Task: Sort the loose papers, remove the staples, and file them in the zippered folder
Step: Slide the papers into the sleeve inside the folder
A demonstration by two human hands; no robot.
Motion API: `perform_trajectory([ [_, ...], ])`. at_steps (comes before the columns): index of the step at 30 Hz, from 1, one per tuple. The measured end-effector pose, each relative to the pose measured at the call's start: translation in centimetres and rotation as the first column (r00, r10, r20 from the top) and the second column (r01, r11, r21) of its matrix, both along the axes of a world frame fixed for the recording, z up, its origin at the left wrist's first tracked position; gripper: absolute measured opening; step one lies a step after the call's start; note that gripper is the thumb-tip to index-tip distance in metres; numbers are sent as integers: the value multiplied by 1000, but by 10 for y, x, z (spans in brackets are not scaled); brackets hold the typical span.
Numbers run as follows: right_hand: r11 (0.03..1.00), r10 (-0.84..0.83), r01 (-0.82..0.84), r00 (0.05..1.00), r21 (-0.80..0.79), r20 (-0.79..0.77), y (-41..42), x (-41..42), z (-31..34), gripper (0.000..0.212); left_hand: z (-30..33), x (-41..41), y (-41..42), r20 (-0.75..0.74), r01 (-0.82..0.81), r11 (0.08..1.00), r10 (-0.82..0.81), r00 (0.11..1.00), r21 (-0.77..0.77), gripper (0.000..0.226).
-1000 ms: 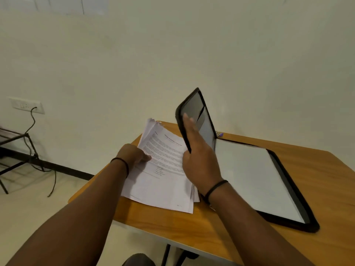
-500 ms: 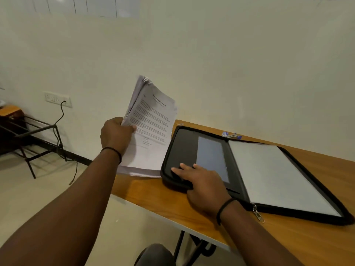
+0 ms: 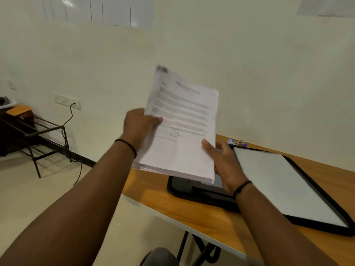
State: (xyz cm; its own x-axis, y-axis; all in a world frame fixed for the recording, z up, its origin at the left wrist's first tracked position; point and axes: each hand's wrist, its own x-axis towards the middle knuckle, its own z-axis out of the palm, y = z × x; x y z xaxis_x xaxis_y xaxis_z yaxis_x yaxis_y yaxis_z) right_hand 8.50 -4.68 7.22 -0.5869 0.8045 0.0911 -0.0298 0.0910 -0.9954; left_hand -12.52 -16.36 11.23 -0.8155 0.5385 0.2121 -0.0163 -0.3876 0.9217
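Observation:
A thick stack of printed papers (image 3: 184, 127) is held up in the air above the left half of the folder. My left hand (image 3: 141, 125) grips the stack's left edge, thumb on the top sheet. My right hand (image 3: 223, 160) holds its lower right edge, thumb on the front and fingers behind. The black zippered folder (image 3: 299, 221) lies open flat on the wooden table (image 3: 201, 217); its right half shows a white sheet (image 3: 276, 181), its left half is mostly hidden by the papers. A small staple remover (image 3: 237, 142) with blue parts lies behind the folder.
The table's left corner and near edge run close to the folder. A black metal rack (image 3: 38, 135) with a box stands on the floor at left, below a wall socket (image 3: 67, 101) with a hanging cable. A plain wall rises just behind the table.
The folder cover went from half raised to flat. My left hand lifted the papers off the table and swung them right over the folder. My right hand left the folder and took the stack's right edge.

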Motion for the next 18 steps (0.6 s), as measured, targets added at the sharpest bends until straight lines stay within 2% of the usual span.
perform_trajectory([
  [3,993,-86,82,995,-81,-49,14,17,7,34,-26,30,28,190,167,984,-177,966,70,27],
  [4,990,-118,116,993,-77,-29,20,23,5,26,-35,38,35,224,203,977,-214,951,71,24],
  [6,981,-189,189,982,-36,10,33,35,1,22,-48,50,52,266,246,968,-251,931,55,20],
  [8,971,-238,237,971,29,40,45,43,0,19,-53,57,69,283,279,959,-283,916,56,26],
  [10,964,-263,260,963,53,56,59,46,-1,19,-52,60,85,305,293,955,-292,907,43,31],
  [12,964,-263,258,960,59,94,75,46,-4,16,-50,58,98,329,287,958,-264,907,-23,26],
  [13,964,-264,255,955,80,132,85,47,-8,8,-50,58,105,279,270,952,-223,934,-144,18],
  [14,951,-296,269,932,153,207,95,48,-12,15,-51,55,109,131,207,907,-170,977,-366,6],
  [15,928,-348,278,885,249,310,109,52,-20,27,-55,52,117,-96,45,787,-132,987,-616,11],
  [16,893,-413,276,816,354,404,118,58,-26,33,-61,48,121,-320,-171,621,-137,937,-765,22],
  [17,855,-476,267,746,446,465,129,67,-34,36,-66,48,126,-451,-319,503,-163,878,-803,31],
  [18,828,-511,245,700,504,499,139,79,-41,38,-73,47,133,-504,-385,438,-194,842,-812,46],
])
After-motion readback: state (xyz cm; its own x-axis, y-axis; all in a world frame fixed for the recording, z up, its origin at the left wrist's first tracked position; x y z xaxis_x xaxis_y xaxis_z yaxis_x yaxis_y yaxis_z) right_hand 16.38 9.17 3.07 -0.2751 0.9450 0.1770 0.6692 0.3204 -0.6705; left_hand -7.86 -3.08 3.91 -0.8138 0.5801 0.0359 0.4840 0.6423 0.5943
